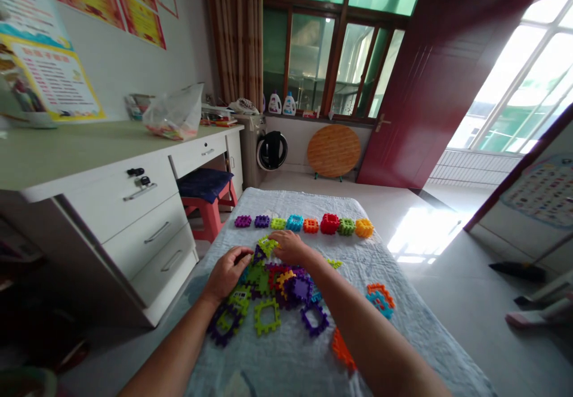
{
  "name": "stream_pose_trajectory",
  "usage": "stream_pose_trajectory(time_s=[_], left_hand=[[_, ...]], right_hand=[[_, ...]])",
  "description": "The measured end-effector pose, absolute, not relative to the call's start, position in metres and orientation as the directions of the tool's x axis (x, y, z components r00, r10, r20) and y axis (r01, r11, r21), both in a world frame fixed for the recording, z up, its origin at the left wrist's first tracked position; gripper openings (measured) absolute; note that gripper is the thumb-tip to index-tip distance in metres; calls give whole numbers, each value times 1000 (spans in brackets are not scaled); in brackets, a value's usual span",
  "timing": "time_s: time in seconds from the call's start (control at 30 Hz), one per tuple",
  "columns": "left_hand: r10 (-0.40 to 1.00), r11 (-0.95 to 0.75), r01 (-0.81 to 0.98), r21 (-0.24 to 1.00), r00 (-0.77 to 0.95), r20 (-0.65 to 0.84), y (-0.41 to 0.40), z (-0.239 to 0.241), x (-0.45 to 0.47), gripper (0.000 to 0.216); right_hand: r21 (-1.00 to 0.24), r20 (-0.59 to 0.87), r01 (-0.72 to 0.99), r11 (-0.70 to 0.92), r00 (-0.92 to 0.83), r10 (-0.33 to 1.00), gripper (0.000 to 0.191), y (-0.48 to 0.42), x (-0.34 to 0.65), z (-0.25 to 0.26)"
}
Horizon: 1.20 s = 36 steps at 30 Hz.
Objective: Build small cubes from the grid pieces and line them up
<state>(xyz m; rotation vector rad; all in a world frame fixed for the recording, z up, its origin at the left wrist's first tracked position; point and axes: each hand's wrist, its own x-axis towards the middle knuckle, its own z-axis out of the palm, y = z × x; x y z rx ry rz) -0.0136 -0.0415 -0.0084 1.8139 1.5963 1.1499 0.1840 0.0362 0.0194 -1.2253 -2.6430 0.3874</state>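
On the cloth-covered table lies a heap of flat interlocking plastic squares in purple, green, yellow and orange. My left hand is curled at the heap's left edge, fingers pinched on a purple piece. My right hand reaches across from the right and grips a light-green piece joined to the purple one. Beyond them stands a row of several assembled cubes, purple through orange.
Loose orange and blue squares lie to the right, another orange one nearer me. A white desk with drawers and a red stool stand to the left. An open dark-red door is at the back right.
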Motion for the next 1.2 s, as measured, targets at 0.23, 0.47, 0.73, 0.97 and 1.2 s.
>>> stream_pose_trajectory(time_s=[0.23,0.47,0.73,0.97,1.2], left_hand=[[947,-232,570,788,-53,317,-41,-13,-15,27],[929,-228,570,790,-115,351,-37,-19,-20,27],[938,-223,618,754,-74,338,-40,-17,-22,25],[934,-226,843,488,44,356,-44,-15,-19,24],[944,-259,806,532,94,317,-38,-18,-16,36]], right_hand=[[-181,-9,739,649,-661,751,24,27,184,27],[-130,5,833,538,-542,840,19,27,216,25],[-207,50,821,532,-535,844,42,22,213,15],[-451,143,726,519,-515,845,24,17,230,23],[-670,212,614,418,-381,900,24,11,258,24]])
